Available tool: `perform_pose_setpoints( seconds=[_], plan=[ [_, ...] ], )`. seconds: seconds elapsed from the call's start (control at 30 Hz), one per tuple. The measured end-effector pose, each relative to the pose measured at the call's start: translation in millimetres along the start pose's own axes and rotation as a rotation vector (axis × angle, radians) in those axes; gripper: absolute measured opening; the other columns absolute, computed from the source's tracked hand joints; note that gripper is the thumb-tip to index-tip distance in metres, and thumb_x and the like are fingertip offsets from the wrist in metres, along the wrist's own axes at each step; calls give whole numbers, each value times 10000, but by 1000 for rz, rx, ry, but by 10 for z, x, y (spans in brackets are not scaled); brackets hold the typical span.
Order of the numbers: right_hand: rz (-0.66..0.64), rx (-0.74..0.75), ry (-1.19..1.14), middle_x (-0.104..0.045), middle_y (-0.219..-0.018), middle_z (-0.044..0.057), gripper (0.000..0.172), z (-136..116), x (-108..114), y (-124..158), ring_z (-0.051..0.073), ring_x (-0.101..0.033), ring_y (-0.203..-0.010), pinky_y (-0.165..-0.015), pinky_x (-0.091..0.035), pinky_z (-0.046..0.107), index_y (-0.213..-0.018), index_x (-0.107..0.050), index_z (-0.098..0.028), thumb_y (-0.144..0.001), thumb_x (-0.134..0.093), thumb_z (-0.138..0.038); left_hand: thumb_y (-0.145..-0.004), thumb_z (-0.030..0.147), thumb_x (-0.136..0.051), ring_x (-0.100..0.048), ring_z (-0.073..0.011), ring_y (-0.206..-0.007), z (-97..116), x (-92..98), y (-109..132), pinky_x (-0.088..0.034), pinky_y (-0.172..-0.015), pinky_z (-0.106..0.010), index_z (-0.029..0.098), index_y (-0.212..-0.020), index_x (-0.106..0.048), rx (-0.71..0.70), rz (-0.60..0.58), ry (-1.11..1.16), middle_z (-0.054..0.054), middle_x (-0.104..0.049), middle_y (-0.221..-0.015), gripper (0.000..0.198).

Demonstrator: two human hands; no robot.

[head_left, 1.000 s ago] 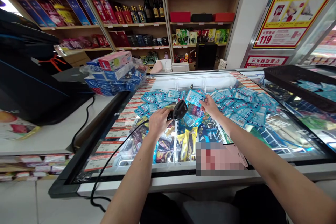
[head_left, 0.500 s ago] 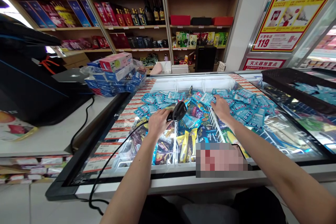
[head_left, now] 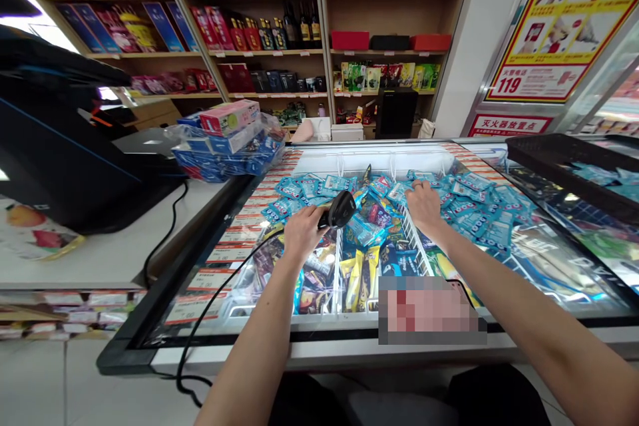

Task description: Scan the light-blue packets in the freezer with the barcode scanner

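A black barcode scanner with a rounded head (head_left: 343, 210) was held in the left hand (head_left: 303, 230), its handle enclosed by curled fingers and its head raised above a white, glass-topped chest freezer (head_left: 329, 355). Its thin black cable (head_left: 180, 373) was trailed over the freezer's near edge. Small, flat, light-blue printed sachets (head_left: 476, 205) were spread on the glass to the right, with another cluster (head_left: 299, 194) to the left. The right hand (head_left: 424, 206) was placed palm down at the near-left side of the right-hand spread, just beside one light-blue sachet (head_left: 398, 193); whether anything was pinched by that grip could not be told, the fingertips being partly hidden. The sachets were judged light, soft and rather slippery, best taken by an edge or corner between thumb and forefinger. The scanner was judged stiff and weighted toward its head, so best held by the handle, with slack left in the cable.
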State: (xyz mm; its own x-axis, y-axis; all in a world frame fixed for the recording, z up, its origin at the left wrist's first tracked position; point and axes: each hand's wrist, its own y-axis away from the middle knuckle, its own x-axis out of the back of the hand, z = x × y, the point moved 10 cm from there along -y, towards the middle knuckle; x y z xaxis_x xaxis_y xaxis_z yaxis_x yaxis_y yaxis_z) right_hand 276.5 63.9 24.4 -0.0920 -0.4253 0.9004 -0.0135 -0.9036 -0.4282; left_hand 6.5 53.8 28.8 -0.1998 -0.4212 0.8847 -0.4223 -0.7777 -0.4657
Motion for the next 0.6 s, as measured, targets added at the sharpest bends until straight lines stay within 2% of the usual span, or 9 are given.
perform_pose_setpoints(
  seconds=[0.1, 0.17, 0.27, 0.37, 0.47, 0.6],
  plan=[
    [10, -43, 2, -555, -1049, 192, 323, -29, -6, -47, 314, -400, -1052, -760, -385, 402, -861, -671, -131, -854, -349, -104, -768, 315, -581, -576, -239, -957, -98, 28, 13, -435, -738, -317, 247, -1104, -563, 30, 16, -2, -69, -628, -980, 343],
    [45, -20, 4, -557, -1055, 189, 324, -117, 10, -79, 311, -399, -1061, -809, -362, 415, -884, -664, -128, -853, -343, -93, -772, 323, -579, -574, -238, -951, -187, 55, 24, -432, -730, -317, 246, -1093, -566, 59, 36, 2, -65, -629, -976, 330],
    [79, 90, -37, -558, -1080, 189, 325, -347, -20, -124, 304, -410, -1067, -862, -336, 423, -1018, -628, -108, -878, -335, -136, -783, 339, -566, -571, -235, -955, -345, 104, 43, -426, -720, -312, 245, -1081, -569, 133, 84, 15, -57, -632, -974, 313],
    [-5, 216, -156, -567, -1109, 162, 345, -623, -201, -173, 282, -434, -1066, -888, -340, 396, -1174, -555, -121, -883, -406, -232, -782, 336, -566, -563, -231, -980, -458, 134, 62, -424, -720, -304, 251, -1093, -559, 193, 116, 23, -45, -634, -991, 322],
    [-57, 320, -259, -575, -1139, 114, 357, -902, -330, -213, 237, -458, -1068, -941, -329, 361, -1196, -547, -157, -880, -382, -175, -765, 325, -586, -563, -235, -973, -520, 146, 79, -425, -720, -309, 254, -1092, -559, 222, 119, 15, -39, -638, -983, 337],
    [-32, 418, -361, -550, -1229, 78, 400, -1233, -318, -274, 200, -467, -1103, -983, -317, 336, -1255, -504, -174, -891, -338, -152, -761, 320, -589, -572, -239, -946, -605, 175, 108, -429, -715, -315, 250, -1075, -570, 263, 123, 6, -49, -638, -973, 323]
  ],
)
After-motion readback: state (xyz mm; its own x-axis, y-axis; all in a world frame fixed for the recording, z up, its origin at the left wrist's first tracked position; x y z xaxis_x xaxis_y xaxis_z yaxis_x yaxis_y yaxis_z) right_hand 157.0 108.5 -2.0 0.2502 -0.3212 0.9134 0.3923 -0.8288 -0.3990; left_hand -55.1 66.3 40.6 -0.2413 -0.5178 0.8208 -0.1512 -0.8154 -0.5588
